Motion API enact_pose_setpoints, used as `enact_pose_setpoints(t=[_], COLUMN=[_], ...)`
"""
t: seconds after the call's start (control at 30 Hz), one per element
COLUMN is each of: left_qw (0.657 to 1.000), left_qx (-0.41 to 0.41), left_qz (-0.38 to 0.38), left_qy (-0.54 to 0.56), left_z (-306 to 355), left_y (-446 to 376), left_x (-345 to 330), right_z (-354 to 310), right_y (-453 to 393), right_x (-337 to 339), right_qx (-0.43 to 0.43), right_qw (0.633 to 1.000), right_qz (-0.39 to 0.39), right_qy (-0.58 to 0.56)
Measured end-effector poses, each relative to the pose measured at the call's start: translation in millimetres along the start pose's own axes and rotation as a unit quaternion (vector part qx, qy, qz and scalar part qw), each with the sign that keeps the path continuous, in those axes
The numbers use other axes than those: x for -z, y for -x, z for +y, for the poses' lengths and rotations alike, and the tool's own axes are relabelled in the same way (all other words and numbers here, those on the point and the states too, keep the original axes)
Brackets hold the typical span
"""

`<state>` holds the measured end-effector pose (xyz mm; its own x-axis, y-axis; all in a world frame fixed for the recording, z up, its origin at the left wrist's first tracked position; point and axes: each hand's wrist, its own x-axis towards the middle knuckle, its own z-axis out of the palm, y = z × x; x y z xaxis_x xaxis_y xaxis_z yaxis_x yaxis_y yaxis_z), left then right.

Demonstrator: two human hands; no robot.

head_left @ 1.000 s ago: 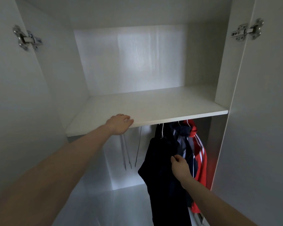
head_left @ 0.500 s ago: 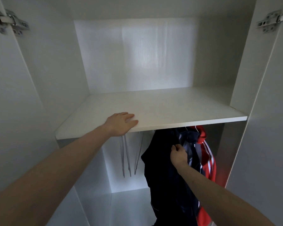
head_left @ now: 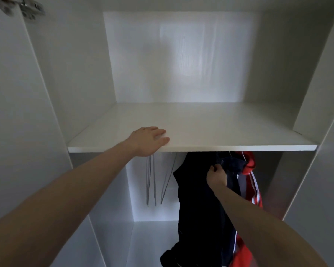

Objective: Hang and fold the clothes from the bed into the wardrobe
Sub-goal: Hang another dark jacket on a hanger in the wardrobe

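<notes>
I look into a white wardrobe. A dark navy garment (head_left: 197,199) hangs under the white shelf (head_left: 220,132), with a red jacket with white stripes (head_left: 252,191) hanging just right of it. My right hand (head_left: 216,175) pinches the navy garment's fabric near its top. My left hand (head_left: 148,140) rests flat on the shelf's front edge, fingers straight. The rail and the hanger hooks are hidden behind the shelf.
Several bare metal hangers (head_left: 152,182) hang left of the clothes, below my left hand. The wardrobe's side walls and open doors flank the compartment, with a hinge (head_left: 27,7) at top left. The lower floor panel (head_left: 147,243) shows below.
The camera has moved closer and tilted up, so the shelf fills more of the view. My right hand has risen slightly on the navy garment. My left hand stays on the shelf edge.
</notes>
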<state>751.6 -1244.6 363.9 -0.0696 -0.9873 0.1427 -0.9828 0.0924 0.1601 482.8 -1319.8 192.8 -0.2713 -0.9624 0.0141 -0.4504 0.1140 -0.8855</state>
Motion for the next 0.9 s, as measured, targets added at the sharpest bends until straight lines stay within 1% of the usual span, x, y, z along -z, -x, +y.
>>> enact_pose_setpoints(t=[0.13,0.23,0.47,0.57,0.63,0.77,0.83,0.87,0.9], left_qw=[1.000,1.000,1.000,1.000,1.000,1.000,1.000,1.000,1.000], left_qx=[0.006,0.006,0.008,0.006,0.006,0.005,0.002,0.002,0.002], left_qz=[0.005,0.002,0.003,0.005,0.007,0.007,0.010,0.012,0.014], left_qy=[0.002,0.000,-0.005,-0.006,-0.005,-0.004,-0.004,-0.004,-0.002], left_z=[2,3,3,3,3,1,0,-1,-1], left_y=[1,3,4,4,4,4,3,3,3], left_x=[-1,0,-1,-2,-2,-2,-2,-3,-3], right_z=[21,32,31,34,40,46,37,33,27], right_y=[2,4,3,13,23,46,55,59,61], right_x=[1,3,24,27,25,18,13,8,2], right_qx=[-0.010,-0.020,-0.015,-0.014,-0.005,0.062,0.133,0.181,0.228], right_qw=[1.000,0.998,0.979,0.977,0.981,0.983,0.976,0.968,0.959], right_qz=[-0.006,-0.026,-0.093,-0.081,-0.063,0.019,0.065,0.074,0.067], right_qy=[0.026,0.055,0.179,0.197,0.186,0.173,0.158,0.154,0.152])
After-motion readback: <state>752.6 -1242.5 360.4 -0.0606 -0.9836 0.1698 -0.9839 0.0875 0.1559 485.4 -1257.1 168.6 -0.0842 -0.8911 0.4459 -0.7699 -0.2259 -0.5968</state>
